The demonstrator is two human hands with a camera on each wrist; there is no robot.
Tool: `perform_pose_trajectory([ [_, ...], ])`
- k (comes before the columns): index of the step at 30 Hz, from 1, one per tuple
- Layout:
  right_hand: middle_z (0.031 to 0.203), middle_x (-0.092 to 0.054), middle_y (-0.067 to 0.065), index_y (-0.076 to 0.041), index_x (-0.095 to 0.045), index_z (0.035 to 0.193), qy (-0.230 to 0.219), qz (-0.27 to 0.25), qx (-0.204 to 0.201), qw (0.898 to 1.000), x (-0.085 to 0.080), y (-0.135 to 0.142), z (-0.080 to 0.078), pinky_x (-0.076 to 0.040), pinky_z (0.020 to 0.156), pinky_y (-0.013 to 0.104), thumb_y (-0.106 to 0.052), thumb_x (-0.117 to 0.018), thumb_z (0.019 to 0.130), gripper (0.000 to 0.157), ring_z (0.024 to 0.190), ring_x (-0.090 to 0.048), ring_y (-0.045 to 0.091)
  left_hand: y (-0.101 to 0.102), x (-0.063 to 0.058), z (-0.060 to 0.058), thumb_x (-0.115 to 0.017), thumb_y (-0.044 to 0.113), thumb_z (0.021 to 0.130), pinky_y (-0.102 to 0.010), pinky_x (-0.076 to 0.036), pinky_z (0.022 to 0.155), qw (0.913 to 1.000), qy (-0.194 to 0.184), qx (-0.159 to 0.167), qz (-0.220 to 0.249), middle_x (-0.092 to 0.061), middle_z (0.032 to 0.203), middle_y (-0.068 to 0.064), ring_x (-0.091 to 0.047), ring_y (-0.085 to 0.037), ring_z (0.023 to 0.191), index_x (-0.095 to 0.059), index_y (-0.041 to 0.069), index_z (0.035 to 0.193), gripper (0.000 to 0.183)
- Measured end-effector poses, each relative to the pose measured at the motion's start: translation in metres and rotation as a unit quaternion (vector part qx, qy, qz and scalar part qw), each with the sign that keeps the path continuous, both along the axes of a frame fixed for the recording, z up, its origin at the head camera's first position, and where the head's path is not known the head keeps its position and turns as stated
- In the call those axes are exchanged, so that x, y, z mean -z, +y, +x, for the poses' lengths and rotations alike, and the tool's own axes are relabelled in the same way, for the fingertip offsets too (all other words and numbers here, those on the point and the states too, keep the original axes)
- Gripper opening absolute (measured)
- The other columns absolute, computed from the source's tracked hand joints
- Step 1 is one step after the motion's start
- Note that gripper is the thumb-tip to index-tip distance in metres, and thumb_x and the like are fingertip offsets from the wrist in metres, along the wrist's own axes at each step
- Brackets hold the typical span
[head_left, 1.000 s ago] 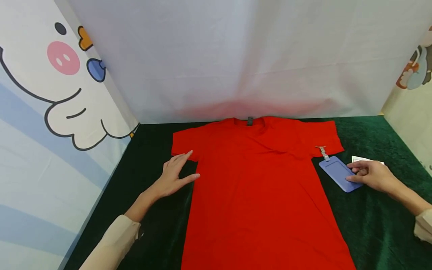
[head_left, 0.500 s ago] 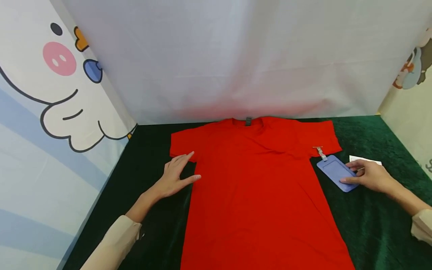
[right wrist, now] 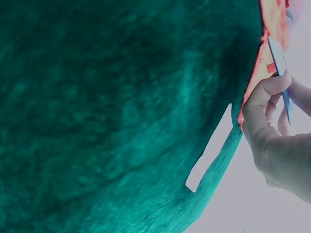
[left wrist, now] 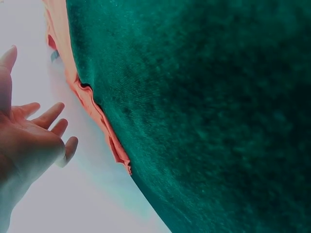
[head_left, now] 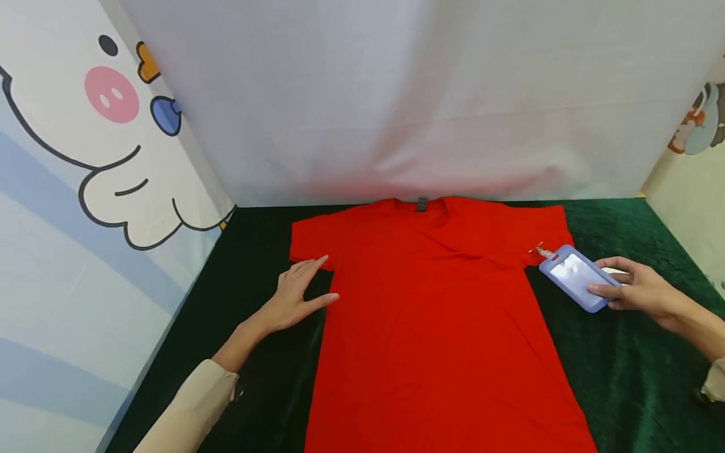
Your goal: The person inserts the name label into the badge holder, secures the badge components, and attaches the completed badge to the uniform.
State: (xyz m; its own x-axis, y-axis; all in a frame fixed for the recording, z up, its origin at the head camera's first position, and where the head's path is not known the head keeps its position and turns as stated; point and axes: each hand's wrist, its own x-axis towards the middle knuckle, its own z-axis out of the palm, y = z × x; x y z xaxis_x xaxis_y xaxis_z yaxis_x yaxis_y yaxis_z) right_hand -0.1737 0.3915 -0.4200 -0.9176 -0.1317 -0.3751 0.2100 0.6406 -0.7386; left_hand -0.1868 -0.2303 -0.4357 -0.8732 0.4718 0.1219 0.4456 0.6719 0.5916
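A blue badge holder point(head_left: 573, 275) with a metal clip point(head_left: 545, 251) at its upper end is pinched between the thumb and fingers of my right hand point(head_left: 646, 290). In the right wrist view the badge holder point(right wrist: 278, 58) appears edge-on, raised off the cloth. A white card point(right wrist: 211, 150) lies on the cloth below it, mostly covered by the hand in the head view. The red T-shirt point(head_left: 430, 327) is spread flat, collar away from me. My left hand point(head_left: 291, 296), fingers extended and thumb apart, hovers at the shirt's left side below the sleeve, holding nothing.
Dark green cloth point(head_left: 646, 390) covers the table under the shirt. A white curtain point(head_left: 385, 88) stands along the back edge. A printed cartoon panel point(head_left: 85, 189) rises on the left, and a pale wall point(head_left: 688, 195) borders the right.
My right hand has lifted the badge holder from the cloth and tilted it, so its window now catches the light. The left hand has stayed nearly still.
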Motion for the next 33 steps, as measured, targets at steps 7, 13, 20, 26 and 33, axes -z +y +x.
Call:
perform_pose_trajectory([
  [7, 0.106, -0.057, -0.011, -0.033, -0.043, 0.124, 0.007, -0.092, 0.004, 0.996, -0.006, -0.019, -0.002, -0.061, 0.076, 0.026, -0.023, -0.061, 0.104, 0.029, 0.087, -0.064, 0.008, 0.008, -0.004, -0.002, -0.066, 0.043, 0.096, -0.066, -0.018, 0.118, 1.0, 0.0, 0.007, -0.003, -0.037, 0.163, -0.016, -0.029, -0.039, 0.149, -0.03, 0.009, 0.161, 0.082],
  [13, 0.106, -0.059, -0.012, -0.034, -0.042, 0.124, 0.018, -0.127, -0.011, 0.992, -0.013, -0.051, -0.002, -0.061, 0.079, 0.026, -0.019, -0.06, 0.104, 0.03, 0.091, -0.064, 0.008, 0.019, -0.009, -0.006, -0.065, 0.045, 0.096, -0.066, -0.018, 0.119, 0.9998, -0.001, 0.021, -0.001, -0.037, 0.163, -0.015, -0.029, -0.038, 0.149, -0.027, 0.012, 0.162, 0.083],
  [20, 0.111, -0.061, -0.007, -0.031, -0.043, 0.126, 0.026, -0.151, -0.025, 0.988, -0.02, -0.09, -0.005, -0.06, 0.081, 0.028, -0.019, -0.062, 0.103, 0.032, 0.095, -0.065, 0.011, 0.037, -0.015, -0.011, -0.068, 0.038, 0.095, -0.064, -0.017, 0.122, 0.9991, -0.015, 0.039, -0.002, -0.033, 0.166, -0.013, -0.028, -0.036, 0.15, -0.027, 0.013, 0.163, 0.083],
  [26, 0.111, -0.064, -0.009, -0.03, -0.043, 0.126, 0.02, -0.182, -0.047, 0.982, -0.024, -0.116, -0.007, -0.059, 0.08, 0.03, -0.018, -0.062, 0.103, 0.033, 0.095, -0.064, 0.013, 0.052, -0.017, -0.015, -0.067, 0.038, 0.096, -0.065, -0.018, 0.123, 0.9983, -0.019, 0.054, 0.005, -0.034, 0.165, -0.012, -0.029, -0.035, 0.15, -0.026, 0.013, 0.163, 0.083],
  [33, 0.106, -0.069, -0.01, -0.026, -0.042, 0.126, 0.02, -0.215, -0.075, 0.973, -0.024, -0.137, 0.0, -0.057, 0.075, 0.028, -0.013, -0.06, 0.103, 0.032, 0.088, -0.065, 0.014, 0.075, -0.025, -0.012, -0.066, 0.036, 0.097, -0.064, -0.02, 0.123, 0.9968, -0.022, 0.077, 0.004, -0.033, 0.165, -0.012, -0.028, -0.034, 0.151, -0.02, 0.011, 0.164, 0.085],
])
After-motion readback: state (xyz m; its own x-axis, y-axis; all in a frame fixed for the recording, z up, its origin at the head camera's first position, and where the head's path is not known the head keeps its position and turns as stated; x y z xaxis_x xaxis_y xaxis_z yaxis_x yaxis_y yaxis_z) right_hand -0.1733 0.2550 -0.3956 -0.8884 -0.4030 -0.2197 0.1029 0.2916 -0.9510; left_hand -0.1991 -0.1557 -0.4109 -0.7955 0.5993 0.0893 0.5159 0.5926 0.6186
